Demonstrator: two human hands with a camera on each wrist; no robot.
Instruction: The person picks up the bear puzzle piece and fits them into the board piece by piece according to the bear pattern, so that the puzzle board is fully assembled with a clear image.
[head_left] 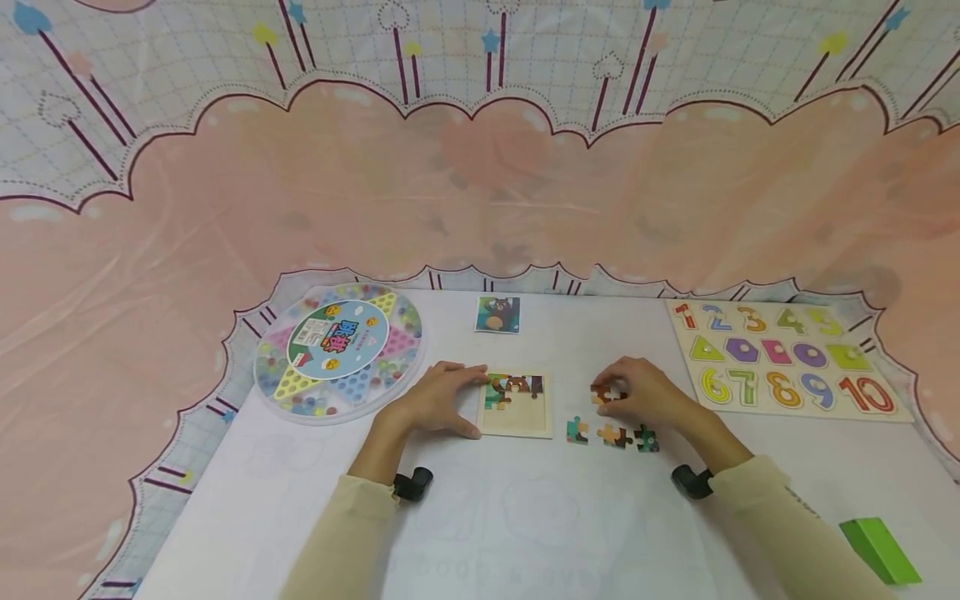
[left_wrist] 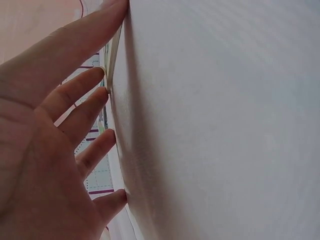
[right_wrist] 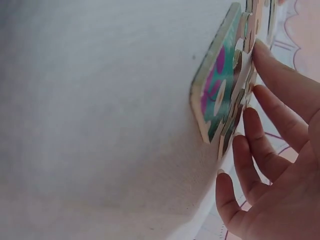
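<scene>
A square wooden puzzle tray (head_left: 517, 421) lies mid-table, with bear-picture pieces (head_left: 517, 385) fitted along its top and upper left. My left hand (head_left: 438, 400) rests at its left side, fingers extended, thumb by the lower corner and index finger by the upper one. My right hand (head_left: 645, 393) is right of the tray; its thumb and index finger pinch a brown puzzle piece (head_left: 600, 393). Below lie a green-and-peach piece (head_left: 576, 430), an orange-brown piece (head_left: 613, 436) and a dark green piece (head_left: 647, 439). In the right wrist view, a teal-and-purple piece (right_wrist: 220, 82) lies near the fingertips.
Behind the tray lies a small bear picture card (head_left: 498, 315). A round Chinese checkers set (head_left: 341, 354) is at the left, a number-and-shape board (head_left: 787, 358) at the right. A green block (head_left: 880, 550) sits near the front right. A patterned cloth (head_left: 480, 192) hangs behind the table.
</scene>
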